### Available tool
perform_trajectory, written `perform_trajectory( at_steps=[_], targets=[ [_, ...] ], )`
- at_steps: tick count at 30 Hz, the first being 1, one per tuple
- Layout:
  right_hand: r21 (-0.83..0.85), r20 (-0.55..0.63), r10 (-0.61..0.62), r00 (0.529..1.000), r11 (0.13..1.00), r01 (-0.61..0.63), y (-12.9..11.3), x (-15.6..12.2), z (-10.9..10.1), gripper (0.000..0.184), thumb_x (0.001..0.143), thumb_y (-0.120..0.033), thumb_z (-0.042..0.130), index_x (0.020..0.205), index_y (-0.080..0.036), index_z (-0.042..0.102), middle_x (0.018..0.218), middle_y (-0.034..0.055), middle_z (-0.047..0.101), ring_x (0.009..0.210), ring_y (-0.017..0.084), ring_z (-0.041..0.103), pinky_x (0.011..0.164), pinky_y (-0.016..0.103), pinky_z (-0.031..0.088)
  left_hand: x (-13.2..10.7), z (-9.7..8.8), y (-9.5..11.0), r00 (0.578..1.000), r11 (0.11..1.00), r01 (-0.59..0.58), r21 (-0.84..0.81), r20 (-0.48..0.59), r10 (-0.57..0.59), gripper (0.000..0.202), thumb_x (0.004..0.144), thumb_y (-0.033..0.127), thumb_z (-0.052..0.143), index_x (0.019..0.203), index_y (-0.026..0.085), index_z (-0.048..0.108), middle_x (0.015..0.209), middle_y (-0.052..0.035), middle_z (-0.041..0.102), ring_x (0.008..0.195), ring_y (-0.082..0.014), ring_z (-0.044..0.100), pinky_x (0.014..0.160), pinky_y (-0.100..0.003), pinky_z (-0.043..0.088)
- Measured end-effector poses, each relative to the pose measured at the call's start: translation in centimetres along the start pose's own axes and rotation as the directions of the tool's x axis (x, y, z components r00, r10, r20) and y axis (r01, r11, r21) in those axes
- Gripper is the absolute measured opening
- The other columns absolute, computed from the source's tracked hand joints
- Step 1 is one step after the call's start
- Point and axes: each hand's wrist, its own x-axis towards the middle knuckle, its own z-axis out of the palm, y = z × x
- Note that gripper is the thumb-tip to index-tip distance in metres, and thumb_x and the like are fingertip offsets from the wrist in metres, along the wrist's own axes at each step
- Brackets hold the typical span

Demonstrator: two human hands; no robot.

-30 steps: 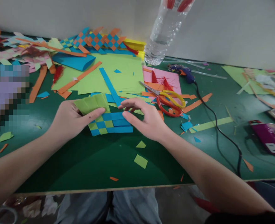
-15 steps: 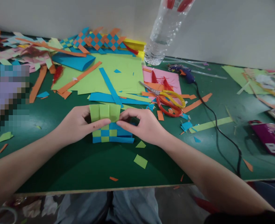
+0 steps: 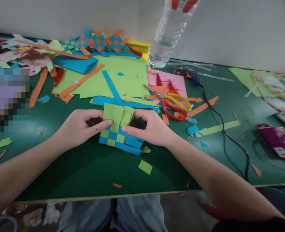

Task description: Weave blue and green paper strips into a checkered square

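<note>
Between my hands is a piece of woven paper strips (image 3: pixel 112 135), green and blue in a checkered pattern. Its green strips stand up at the top, and loose blue ends stick out to the lower right. My left hand (image 3: pixel 89 124) pinches its left edge, thumb in front and fingers behind. On the other side, my right hand (image 3: pixel 149 127) grips the right edge, its thumb over the blue strips. The fingertips behind the paper are hidden. Just below lies a small green paper scrap (image 3: pixel 145 167).
Scissors (image 3: pixel 177 104) with red and yellow handles lie behind my right hand. A glue gun (image 3: pixel 192 77) trails a black cord. Green paper sheets (image 3: pixel 127 75), a water bottle (image 3: pixel 166 38) and woven paper fish (image 3: pixel 100 42) are at the back. A purple box (image 3: pixel 279 141) sits far right.
The woven paper has shifted slightly right and tilted, its right side lower. My left fingers have moved out from behind its top, and my right fingers have gone behind the green strips.
</note>
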Motion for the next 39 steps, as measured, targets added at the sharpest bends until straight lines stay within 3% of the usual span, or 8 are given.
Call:
perform_trajectory(
  at_steps=[5, 9, 13, 18, 21, 26, 31, 39],
  targets=[
    [0.034, 0.023, 0.031, 0.999, 0.999, -0.032, 0.2, -0.1, 0.2, 0.038, 0.083, -0.055, 0.078, 0.09, -0.018, 0.073, 0.085, 0.0022, 0.072, 0.077, 0.016, 0.062, 0.071, 0.029, 0.05, 0.0, 0.0, 0.6, 0.991, 0.999, -0.041, -0.005, 0.126, 0.041, 0.042, 0.086, 0.046, 0.062, 0.055, 0.021, 0.048, 0.052, 0.0058, 0.04, 0.049, -0.0092, 0.035, 0.045, -0.021, 0.029],
    [0.033, 0.021, 0.034, 0.999, 0.999, -0.035, 0.2, 0.0, 0.2, 0.046, 0.083, -0.061, 0.077, 0.079, -0.016, 0.07, 0.071, -0.0001, 0.064, 0.067, 0.013, 0.053, 0.064, 0.027, 0.045, 0.0, 0.0, 0.7, 0.988, 0.999, -0.041, -0.001, 0.148, 0.041, 0.038, 0.084, 0.044, 0.065, 0.057, 0.021, 0.052, 0.05, 0.0057, 0.046, 0.046, -0.0094, 0.04, 0.045, -0.02, 0.032],
    [0.071, -0.068, 0.033, 0.997, 0.997, -0.029, 0.4, 0.3, -0.2, 0.044, 0.082, -0.058, 0.079, 0.075, -0.017, 0.069, 0.068, -0.0018, 0.06, 0.063, 0.011, 0.049, 0.057, 0.025, 0.039, -0.2, -0.1, 0.3, 0.999, 0.999, 0.015, -0.033, 0.048, -0.014, 0.029, 0.086, 0.048, 0.066, 0.095, 0.022, 0.073, 0.075, 0.0008, 0.073, 0.057, -0.014, 0.063, 0.051, -0.02, 0.048],
    [0.236, -0.21, 0.114, 0.971, 0.97, -0.062, 1.1, 0.6, -1.1, 0.039, 0.075, -0.054, 0.086, 0.075, -0.018, 0.071, 0.07, -0.001, 0.065, 0.064, 0.012, 0.055, 0.058, 0.025, 0.045, -0.6, -0.7, 0.2, 0.999, 0.997, 0.033, -0.074, -0.039, -0.036, 0.041, 0.091, 0.046, 0.065, 0.123, 0.02, 0.069, 0.11, -0.0068, 0.081, 0.081, -0.0173, 0.076, 0.072, -0.022, 0.061],
    [0.314, -0.26, 0.15, 0.954, 0.947, -0.063, 1.7, 0.9, -1.6, 0.035, 0.075, -0.052, 0.087, 0.08, -0.019, 0.075, 0.074, -0.0004, 0.07, 0.066, 0.011, 0.059, 0.061, 0.025, 0.048, -0.7, -0.8, 0.2, 0.999, 0.995, 0.016, -0.101, -0.031, -0.019, 0.037, 0.088, 0.04, 0.072, 0.118, 0.019, 0.07, 0.115, -0.0063, 0.08, 0.087, -0.0164, 0.077, 0.082, -0.022, 0.062],
    [0.398, -0.253, 0.229, 0.94, 0.91, -0.115, 2.0, 1.0, -1.6, 0.036, 0.071, -0.05, 0.09, 0.076, -0.019, 0.073, 0.067, -0.0021, 0.066, 0.06, 0.01, 0.056, 0.055, 0.025, 0.044, -0.8, -0.4, -0.2, 0.999, 0.993, -0.043, -0.107, 0.001, 0.044, 0.036, 0.082, 0.037, 0.08, 0.114, 0.023, 0.072, 0.091, 0.0011, 0.08, 0.078, -0.016, 0.078, 0.078, -0.021, 0.063],
    [0.416, -0.214, 0.218, 0.952, 0.902, -0.113, 2.1, 0.9, -1.6, 0.034, 0.074, -0.052, 0.088, 0.079, -0.021, 0.075, 0.072, -0.0013, 0.07, 0.064, 0.011, 0.06, 0.059, 0.025, 0.049, -1.0, -0.2, -0.4, 0.993, 0.993, -0.107, -0.054, -0.057, 0.104, 0.031, 0.083, 0.037, 0.079, 0.112, 0.026, 0.074, 0.098, 0.0021, 0.081, 0.079, -0.0162, 0.079, 0.081, -0.024, 0.063],
    [0.479, -0.168, 0.237, 0.957, 0.868, -0.131, 2.3, 0.9, -1.5, 0.036, 0.072, -0.057, 0.088, 0.081, -0.024, 0.077, 0.08, 0.0004, 0.072, 0.068, 0.013, 0.063, 0.068, 0.03, 0.054, -1.2, -0.4, -1.0, 0.986, 0.989, -0.145, 0.019, -0.078, 0.146, 0.022, 0.086, 0.035, 0.079, 0.106, 0.027, 0.074, 0.088, 0.0067, 0.081, 0.075, -0.0108, 0.077, 0.079, -0.017, 0.059]
  ],
)
